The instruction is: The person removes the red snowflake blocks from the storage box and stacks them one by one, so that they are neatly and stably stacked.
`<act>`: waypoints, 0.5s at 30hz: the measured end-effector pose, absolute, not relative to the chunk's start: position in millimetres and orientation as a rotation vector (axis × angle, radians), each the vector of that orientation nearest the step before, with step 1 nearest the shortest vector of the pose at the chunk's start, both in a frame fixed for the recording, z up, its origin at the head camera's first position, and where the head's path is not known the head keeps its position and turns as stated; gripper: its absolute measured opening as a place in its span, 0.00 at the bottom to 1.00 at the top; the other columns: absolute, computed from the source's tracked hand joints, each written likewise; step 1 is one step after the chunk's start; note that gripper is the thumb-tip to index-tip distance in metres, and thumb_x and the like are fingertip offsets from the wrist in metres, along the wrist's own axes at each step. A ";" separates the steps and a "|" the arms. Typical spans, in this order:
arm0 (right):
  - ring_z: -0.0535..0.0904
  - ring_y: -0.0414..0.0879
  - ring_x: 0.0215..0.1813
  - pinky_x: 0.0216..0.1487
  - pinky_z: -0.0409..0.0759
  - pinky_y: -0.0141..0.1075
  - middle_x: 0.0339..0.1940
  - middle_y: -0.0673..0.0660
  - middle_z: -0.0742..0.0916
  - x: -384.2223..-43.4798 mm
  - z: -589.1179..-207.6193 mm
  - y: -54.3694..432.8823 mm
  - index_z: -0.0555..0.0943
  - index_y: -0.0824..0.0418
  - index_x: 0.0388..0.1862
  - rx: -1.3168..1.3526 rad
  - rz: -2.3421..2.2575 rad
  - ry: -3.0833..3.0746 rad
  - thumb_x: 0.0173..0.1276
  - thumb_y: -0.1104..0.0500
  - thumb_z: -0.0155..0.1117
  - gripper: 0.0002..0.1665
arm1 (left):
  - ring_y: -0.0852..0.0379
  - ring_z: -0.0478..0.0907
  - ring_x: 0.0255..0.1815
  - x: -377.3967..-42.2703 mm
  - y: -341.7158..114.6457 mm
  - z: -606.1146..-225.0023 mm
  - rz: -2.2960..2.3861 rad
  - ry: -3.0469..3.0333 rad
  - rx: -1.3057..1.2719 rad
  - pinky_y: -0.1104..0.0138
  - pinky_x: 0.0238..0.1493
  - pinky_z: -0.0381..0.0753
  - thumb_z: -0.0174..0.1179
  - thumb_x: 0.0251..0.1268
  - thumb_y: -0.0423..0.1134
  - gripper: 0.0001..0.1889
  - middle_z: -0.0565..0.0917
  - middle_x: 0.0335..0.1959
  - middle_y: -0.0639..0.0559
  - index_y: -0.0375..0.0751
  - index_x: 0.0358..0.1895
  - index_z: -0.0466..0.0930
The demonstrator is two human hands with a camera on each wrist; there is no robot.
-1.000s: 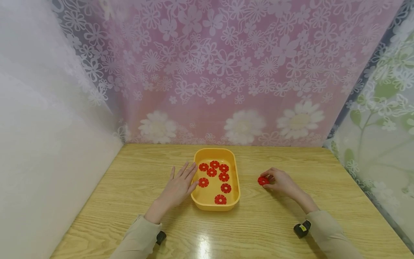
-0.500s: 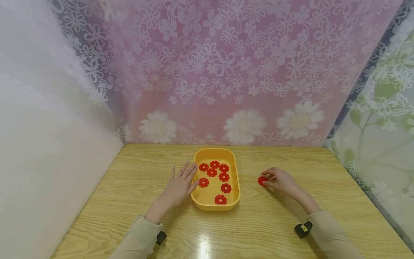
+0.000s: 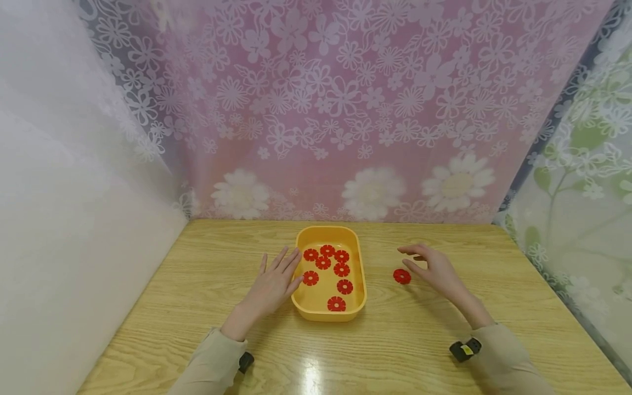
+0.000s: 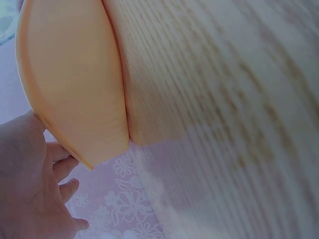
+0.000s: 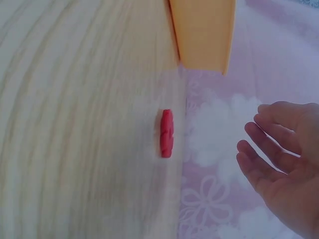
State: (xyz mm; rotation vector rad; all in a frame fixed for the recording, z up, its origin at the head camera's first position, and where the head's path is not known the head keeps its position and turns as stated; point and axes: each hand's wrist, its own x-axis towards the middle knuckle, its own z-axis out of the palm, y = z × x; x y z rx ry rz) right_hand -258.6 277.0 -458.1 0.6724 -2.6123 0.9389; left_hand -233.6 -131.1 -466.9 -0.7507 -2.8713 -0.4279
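Observation:
A yellow plastic tub point(image 3: 328, 316) stands on the wooden table with several red notched discs point(image 3: 337, 304) lying on its floor. My left hand point(image 3: 274, 282) rests on the tub's left rim, fingers spread and straight; the left wrist view shows that hand point(image 4: 30, 174) along the rim. To the right of the tub, one red notched disc point(image 3: 402, 276) lies flat on the table. My right hand point(image 3: 436, 271) hovers just above and right of it, thumb and fingers apart, holding nothing. In the right wrist view the disc point(image 5: 167, 133) appears edge-on, apart from the fingers point(image 5: 271, 149).
The wooden table point(image 3: 237, 236) ends at a pink floral curtain point(image 3: 316, 137) behind. A pale wall point(image 3: 84, 208) borders it on the left, and a green-leafed floral sheet point(image 3: 577, 230) on the right. Dark cameras point(image 3: 464, 349) sit at the wrists.
My right hand has let go of the red notched disc and lifted up and slightly right. The disc stays on the table. My left hand has not moved.

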 end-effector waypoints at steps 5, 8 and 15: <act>0.84 0.63 0.53 0.53 0.82 0.57 0.52 0.61 0.87 -258.1 -449.6 264.5 0.83 0.62 0.60 0.691 0.930 -2.604 0.70 0.63 0.68 0.20 | 0.47 0.45 0.84 -233.5 -131.7 -467.9 -0.430 -2.877 -0.751 0.36 0.77 0.37 0.48 0.82 0.52 0.33 0.57 0.82 0.50 0.44 0.81 0.55; 0.84 0.61 0.53 0.53 0.83 0.57 0.54 0.60 0.87 -258.4 -444.8 253.4 0.84 0.61 0.60 0.722 0.930 -2.589 0.70 0.63 0.69 0.20 | 0.47 0.46 0.84 -232.9 -131.9 -468.1 -0.423 -2.873 -0.750 0.36 0.77 0.37 0.48 0.82 0.52 0.33 0.57 0.82 0.50 0.44 0.81 0.55; 0.83 0.60 0.56 0.53 0.84 0.54 0.56 0.61 0.87 -256.7 -433.2 221.9 0.84 0.60 0.59 0.836 0.935 -2.546 0.67 0.65 0.71 0.21 | 0.44 0.48 0.83 -233.0 -131.3 -467.9 -0.417 -2.867 -0.756 0.35 0.77 0.38 0.48 0.82 0.52 0.32 0.58 0.81 0.49 0.42 0.81 0.56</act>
